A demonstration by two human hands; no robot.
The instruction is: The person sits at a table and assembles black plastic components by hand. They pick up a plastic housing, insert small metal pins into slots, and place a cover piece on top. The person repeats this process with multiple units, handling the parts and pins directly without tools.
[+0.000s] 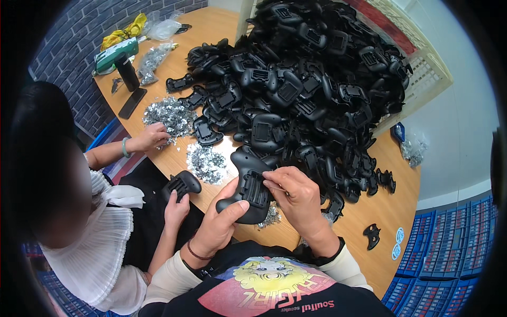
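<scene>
Closely paired hands (224, 217) (301, 194) at controller shell (255, 192)

"Do you see some writing which can be read?"

"Yes, on the black shirt (343, 296) of the person who wears the camera. Below the yellow animal face is a line of large pale capital letters (282, 300). Next to it, toward the right, stands a line of smaller red letters (319, 305)."

"And on the bench (338, 248)?"

"Near its right edge are two round blue-and-white marks (396, 250), one just beside the other. They are too small for me to read."

"Are these marks of the same colours?"

"Yes, both are blue and white."
</scene>
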